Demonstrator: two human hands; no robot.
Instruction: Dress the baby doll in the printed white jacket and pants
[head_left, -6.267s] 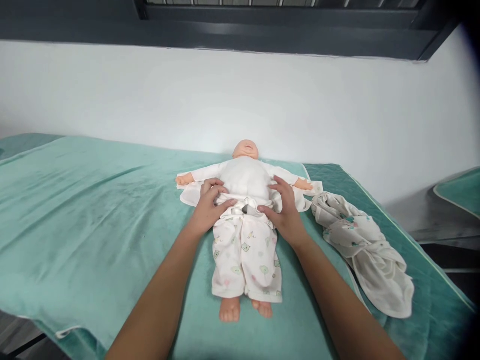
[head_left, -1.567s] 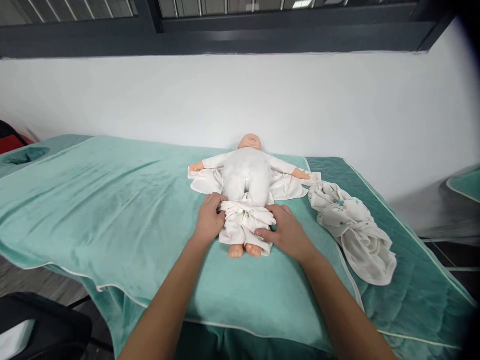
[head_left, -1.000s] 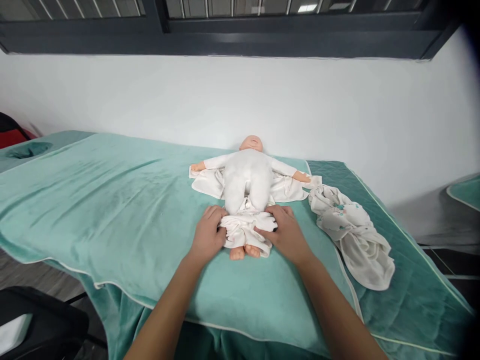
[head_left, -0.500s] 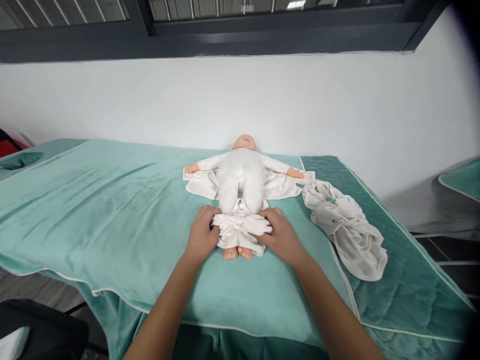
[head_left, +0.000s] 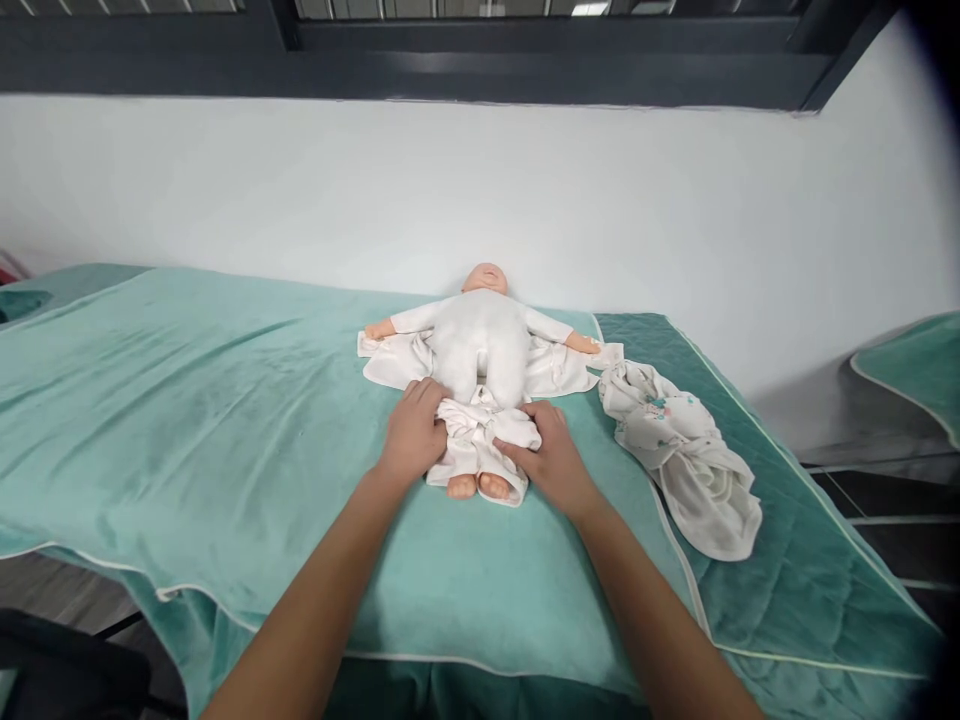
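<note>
A baby doll [head_left: 482, 335] with a white cloth body lies on its back, head toward the wall, arms spread. White baby pants [head_left: 474, 440] are bunched around its lower legs, and both bare feet poke out of the leg openings. My left hand [head_left: 414, 432] grips the pants at their left edge, its fingers curled behind the doll's leg. On the right edge, my right hand [head_left: 546, 455] pinches the bunched fabric between thumb and fingers. Beneath the doll's arms and back a white baby top [head_left: 559, 370] is laid out open.
A crumpled white printed cloth [head_left: 682, 455] lies right of the doll. Green bedding [head_left: 247, 430] covers the bed, which meets a white wall [head_left: 300, 190] at the back. A dark chair [head_left: 67, 665] stands at the lower left.
My left hand has shifted slightly up along the leg, and the pants' waist is bunched a bit closer together. Both feet show more in the leg openings. The camera view has moved slightly.
</note>
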